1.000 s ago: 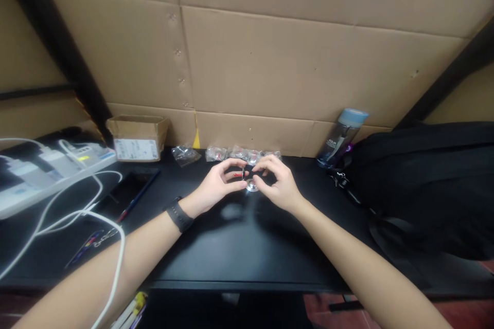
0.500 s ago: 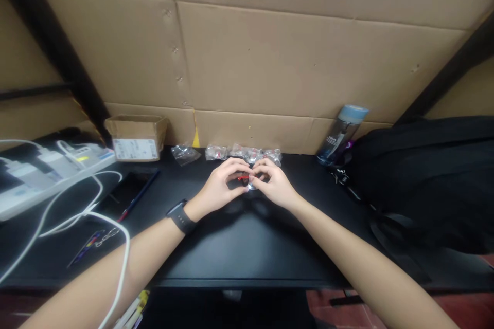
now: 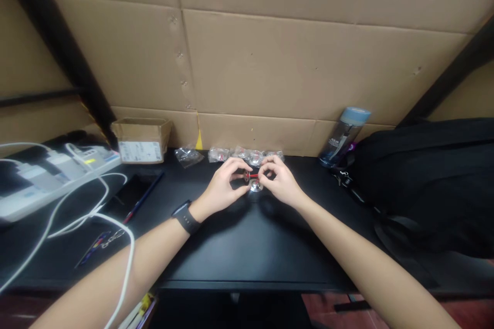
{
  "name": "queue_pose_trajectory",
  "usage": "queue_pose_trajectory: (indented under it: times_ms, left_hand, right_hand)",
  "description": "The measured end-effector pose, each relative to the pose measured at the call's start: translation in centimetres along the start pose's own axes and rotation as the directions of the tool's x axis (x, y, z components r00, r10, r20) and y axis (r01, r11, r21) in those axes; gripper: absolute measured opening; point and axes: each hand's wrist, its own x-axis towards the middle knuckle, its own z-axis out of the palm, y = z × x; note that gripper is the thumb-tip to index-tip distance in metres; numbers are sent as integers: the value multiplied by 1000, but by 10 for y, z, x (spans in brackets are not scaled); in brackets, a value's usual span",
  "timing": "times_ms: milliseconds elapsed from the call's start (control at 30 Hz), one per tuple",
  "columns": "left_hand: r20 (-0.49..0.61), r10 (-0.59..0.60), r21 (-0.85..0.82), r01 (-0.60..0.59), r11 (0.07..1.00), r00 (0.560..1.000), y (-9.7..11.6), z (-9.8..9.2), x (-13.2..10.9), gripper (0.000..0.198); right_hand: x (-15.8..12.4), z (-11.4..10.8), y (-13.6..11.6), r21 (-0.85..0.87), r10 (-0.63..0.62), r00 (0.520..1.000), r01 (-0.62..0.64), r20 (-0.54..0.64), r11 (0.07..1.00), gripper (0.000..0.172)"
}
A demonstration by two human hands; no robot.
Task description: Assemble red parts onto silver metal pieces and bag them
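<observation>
My left hand (image 3: 227, 185), with a dark watch on the wrist, grips a small round disc (image 3: 246, 177) with a dark and red face and a shiny rim, held on edge between thumb and fingers. From it a thin red strand (image 3: 253, 175) runs across to my right hand (image 3: 278, 181), whose thumb and fingers are pinched at its end. Just below, a shiny silver round piece (image 3: 256, 185) shows between the hands; whether it rests on the black table (image 3: 247, 247) cannot be told. The fingertips partly hide these small parts.
Several small clear plastic packets (image 3: 241, 153) lie behind my hands, with a crumpled bag (image 3: 188, 156) at their left. A cardboard box (image 3: 141, 140), a power strip (image 3: 57, 180) and white cables stand left. A bottle (image 3: 343, 136) and black backpack (image 3: 428, 180) are at right.
My hands have drawn slightly apart. The red strand now spans the gap, and the disc and silver piece show more plainly. The view has shifted a little.
</observation>
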Motion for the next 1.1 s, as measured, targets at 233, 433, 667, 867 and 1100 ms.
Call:
queue_pose_trajectory:
  times_ms: [233, 433, 667, 867, 1100]
  left_hand:
    - [40, -11, 166, 4, 986, 999, 1, 1, 0, 32]
    - [143, -13, 297, -30, 954, 990, -7, -4, -2, 27]
    - [371, -169, 450, -17, 893, 913, -30, -12, -6, 33]
    - [476, -234, 475, -24, 880, 848, -30, -7, -9, 43]
    - [468, -243, 471, -7, 882, 850, -30, -7, -12, 51]
  right_hand:
    - [0, -9, -7, -154, -154, 987, 146, -43, 977, 5]
    - [5, -44, 0, -429, -155, 984, 177, 85, 886, 8]
    - [10, -58, 29, -520, 44, 982, 60, 185, 852, 9]
    - [8, -45, 38, -469, 50, 973, 64, 226, 881, 8]
    - [6, -38, 40, -476, 38, 968, 88, 249, 875, 7]
